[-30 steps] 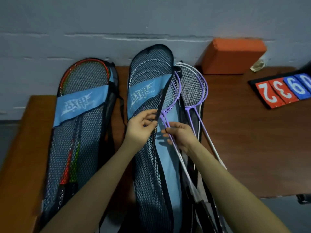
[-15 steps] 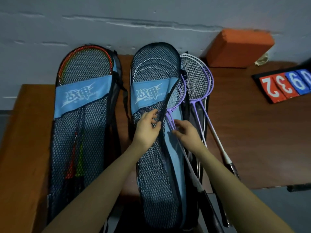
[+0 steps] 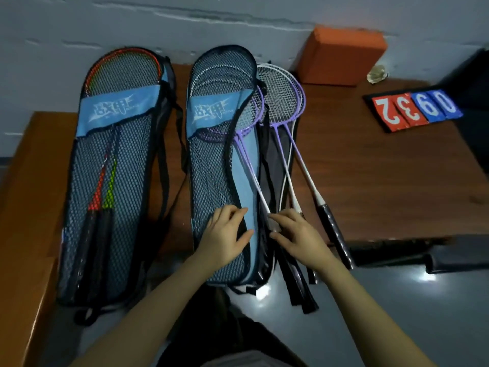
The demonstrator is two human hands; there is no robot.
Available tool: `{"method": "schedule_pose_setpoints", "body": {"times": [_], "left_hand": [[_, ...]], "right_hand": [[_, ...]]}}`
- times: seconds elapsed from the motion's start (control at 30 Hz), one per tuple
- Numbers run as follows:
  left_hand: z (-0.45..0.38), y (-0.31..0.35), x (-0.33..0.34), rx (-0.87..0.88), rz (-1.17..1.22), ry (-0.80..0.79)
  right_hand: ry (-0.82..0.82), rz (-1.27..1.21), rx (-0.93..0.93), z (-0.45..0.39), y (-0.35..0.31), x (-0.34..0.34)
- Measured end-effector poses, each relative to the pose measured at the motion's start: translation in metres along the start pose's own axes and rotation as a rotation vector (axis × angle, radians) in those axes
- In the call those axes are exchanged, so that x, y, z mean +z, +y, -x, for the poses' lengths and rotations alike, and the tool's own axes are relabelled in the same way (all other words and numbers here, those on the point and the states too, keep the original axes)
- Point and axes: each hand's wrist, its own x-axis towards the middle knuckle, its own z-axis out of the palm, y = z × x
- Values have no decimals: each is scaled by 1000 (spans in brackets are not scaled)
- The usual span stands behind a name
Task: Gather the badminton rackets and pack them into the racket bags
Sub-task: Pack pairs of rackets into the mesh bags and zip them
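Sports hall storeroom: flip scoreboard [image 3: 415, 108], racket bags [image 3: 113, 176], bare concrete wall [image 3: 185, 25].

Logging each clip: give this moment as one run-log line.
left hand on middle racket bag | right hand on purple racket handle | purple-and-white rackets unpacked
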Motion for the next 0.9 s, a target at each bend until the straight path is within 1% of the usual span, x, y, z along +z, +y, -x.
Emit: {"method": "schedule_pose_setpoints", "body": {"times": [0.13, 0.23, 0.33, 0.4, 0.47, 0.57, 0.67, 0.73, 0.83, 0.9], "left_hand": [[52, 24, 23, -28, -60, 31], [71, 36, 38, -121, -95, 18], [74, 44, 43, -235, 3, 23], [70, 47, 44, -291, 70, 22], [66, 50, 42, -327, 86, 13], [67, 56, 36, -295, 130, 86], [78, 62, 28, -237, 200, 211], [87, 64, 25, -211, 229, 285], [98, 67, 22, -173, 251, 320], [102, 68, 23, -164, 287, 324]], "right_hand": [[8, 0, -29, 55, 15, 10], [-19, -22, -24, 90, 26, 16], [-36, -48, -25, 114, 32, 20], [-74, -72, -30, 122, 32, 20], [-118, -77, -22, 125, 33, 21], [-99, -72, 5, 127, 34, 23], [-40, -123, 24, 131, 29, 28], [12, -99, 0, 131, 24, 35], [43, 7, -22, 129, 14, 47], [48, -30, 37, 128, 10, 54]]}}
